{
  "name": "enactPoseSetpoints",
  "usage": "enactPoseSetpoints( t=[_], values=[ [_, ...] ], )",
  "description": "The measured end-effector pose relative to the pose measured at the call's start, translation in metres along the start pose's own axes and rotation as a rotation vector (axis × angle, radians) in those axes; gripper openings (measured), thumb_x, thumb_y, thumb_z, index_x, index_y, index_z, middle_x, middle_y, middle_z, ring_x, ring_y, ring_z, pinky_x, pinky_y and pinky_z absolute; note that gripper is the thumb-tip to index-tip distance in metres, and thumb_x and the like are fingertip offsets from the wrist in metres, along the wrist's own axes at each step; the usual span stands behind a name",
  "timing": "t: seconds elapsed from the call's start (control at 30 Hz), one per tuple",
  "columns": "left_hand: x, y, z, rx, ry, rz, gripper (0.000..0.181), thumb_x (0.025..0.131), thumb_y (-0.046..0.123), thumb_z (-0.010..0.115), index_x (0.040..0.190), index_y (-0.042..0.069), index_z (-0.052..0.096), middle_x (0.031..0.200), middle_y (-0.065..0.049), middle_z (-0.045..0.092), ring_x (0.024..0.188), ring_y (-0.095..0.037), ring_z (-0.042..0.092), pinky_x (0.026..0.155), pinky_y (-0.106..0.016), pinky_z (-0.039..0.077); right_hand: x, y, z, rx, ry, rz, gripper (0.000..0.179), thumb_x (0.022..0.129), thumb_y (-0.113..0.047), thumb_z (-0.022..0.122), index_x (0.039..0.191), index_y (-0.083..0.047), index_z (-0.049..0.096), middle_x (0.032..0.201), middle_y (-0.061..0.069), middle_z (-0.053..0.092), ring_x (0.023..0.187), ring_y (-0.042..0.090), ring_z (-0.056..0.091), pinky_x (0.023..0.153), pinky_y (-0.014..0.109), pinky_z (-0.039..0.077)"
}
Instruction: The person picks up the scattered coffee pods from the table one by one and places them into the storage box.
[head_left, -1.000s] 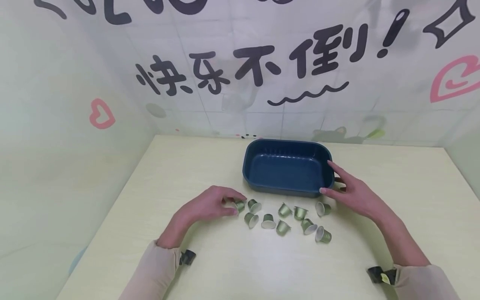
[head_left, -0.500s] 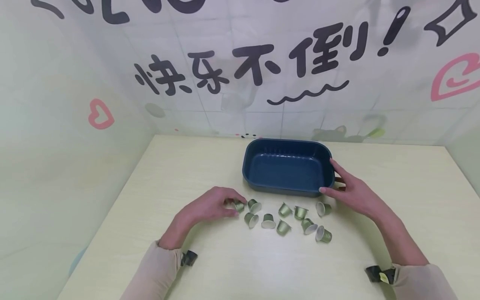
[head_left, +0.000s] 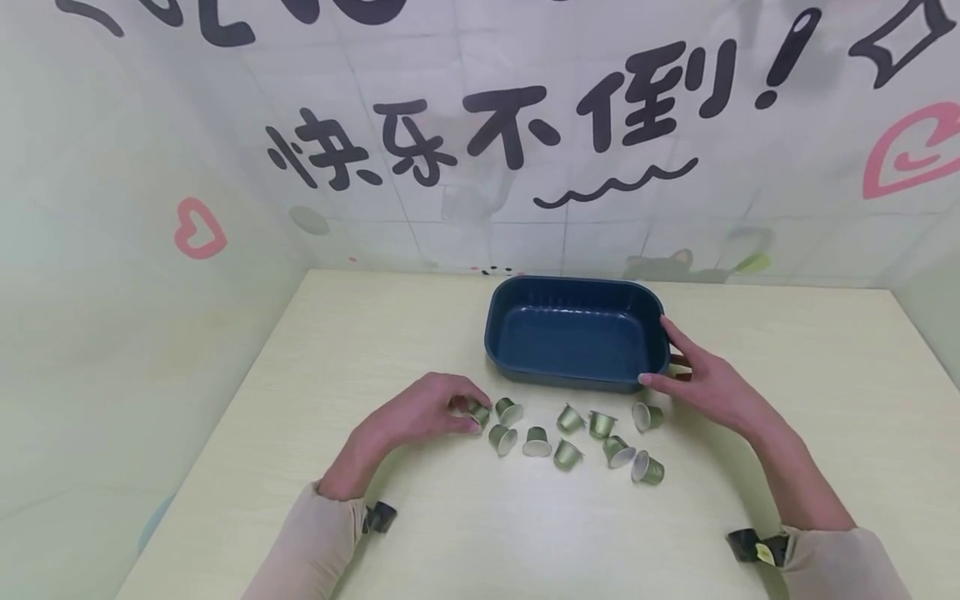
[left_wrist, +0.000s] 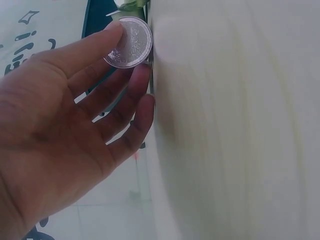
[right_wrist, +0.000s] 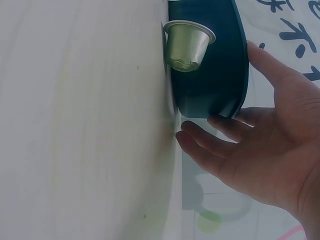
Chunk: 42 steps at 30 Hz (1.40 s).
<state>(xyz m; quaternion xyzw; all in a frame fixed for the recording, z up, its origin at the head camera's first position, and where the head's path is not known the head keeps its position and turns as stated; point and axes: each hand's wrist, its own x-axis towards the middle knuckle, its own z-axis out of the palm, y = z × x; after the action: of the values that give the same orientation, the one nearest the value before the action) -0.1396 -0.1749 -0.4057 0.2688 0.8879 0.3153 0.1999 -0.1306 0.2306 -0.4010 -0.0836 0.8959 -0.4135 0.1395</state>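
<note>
My left hand [head_left: 423, 408] pinches a green coffee capsule [head_left: 478, 414] at the left end of the scattered capsules. In the left wrist view the thumb lies on its silvery foil lid [left_wrist: 132, 45], and the fingers are behind it. My right hand [head_left: 708, 387] is at the right end of a dark blue rectangular dish [head_left: 577, 382], thumb at the near corner and a finger at the right rim. Its fingers are spread and only slightly bent in the right wrist view, where the dish [right_wrist: 220, 90] stands behind a single capsule [right_wrist: 187, 47].
Several more green capsules lie in front of the dish, among them a capsule [head_left: 508, 411] close beside my left fingertips and a capsule [head_left: 648, 469] at the right. The pale table [head_left: 525, 533] meets a printed wall covering [head_left: 420, 242] behind the dish.
My left thumb has moved slightly right against the capsule, which has tilted a little between the fingers. The right hand and the dish have stayed put.
</note>
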Motion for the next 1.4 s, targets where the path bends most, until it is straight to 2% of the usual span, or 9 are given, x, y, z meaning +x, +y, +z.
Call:
enactPoseSetpoints(
  t=[0.27,0.43,0.67,0.93,1.4],
  values=[
    [-0.001,0.001,0.000,-0.032,-0.012,-0.027,0.028,0.085,0.016,0.080,0.111,0.020,0.073,0.098,0.011,0.069,0.085,-0.009,0.063,0.077,-0.028,0.052,0.000,-0.002,-0.001,0.005,-0.005,0.011,0.099,0.093,-0.048,0.066,0.160,-0.022,-0.001,0.160,0.028,0.016,0.132,0.052,0.042,0.100,0.059,0.042],
    [-0.002,0.001,-0.003,-0.074,0.002,-0.037,0.030,0.085,0.017,0.080,0.114,0.021,0.073,0.096,0.011,0.069,0.078,-0.008,0.066,0.072,-0.030,0.054,0.001,-0.002,-0.001,0.005,-0.007,0.012,0.099,0.093,-0.048,0.066,0.160,-0.022,-0.001,0.159,0.030,0.016,0.132,0.052,0.042,0.100,0.059,0.043],
    [-0.001,0.002,-0.009,-0.061,0.045,0.001,0.034,0.084,0.019,0.081,0.117,0.019,0.073,0.100,0.009,0.070,0.078,-0.006,0.068,0.071,-0.029,0.055,0.003,-0.002,-0.001,0.012,-0.011,0.010,0.099,0.093,-0.048,0.067,0.160,-0.022,-0.001,0.161,0.028,0.015,0.133,0.052,0.042,0.099,0.058,0.045],
    [0.003,0.002,-0.012,-0.093,0.066,0.071,0.034,0.087,0.015,0.078,0.120,0.012,0.071,0.104,0.004,0.072,0.081,-0.007,0.068,0.070,-0.028,0.056,0.001,-0.002,-0.002,-0.001,-0.004,0.019,0.098,0.093,-0.049,0.067,0.160,-0.023,0.000,0.160,0.028,0.017,0.132,0.050,0.043,0.098,0.058,0.045],
    [0.009,0.011,-0.017,-0.129,0.175,0.098,0.034,0.084,0.011,0.081,0.118,0.013,0.072,0.104,0.000,0.073,0.082,-0.007,0.069,0.070,-0.028,0.057,0.000,-0.001,-0.002,0.025,0.016,0.013,0.097,0.092,-0.047,0.068,0.160,-0.024,0.003,0.159,0.028,0.021,0.132,0.048,0.045,0.099,0.058,0.044]
  ],
)
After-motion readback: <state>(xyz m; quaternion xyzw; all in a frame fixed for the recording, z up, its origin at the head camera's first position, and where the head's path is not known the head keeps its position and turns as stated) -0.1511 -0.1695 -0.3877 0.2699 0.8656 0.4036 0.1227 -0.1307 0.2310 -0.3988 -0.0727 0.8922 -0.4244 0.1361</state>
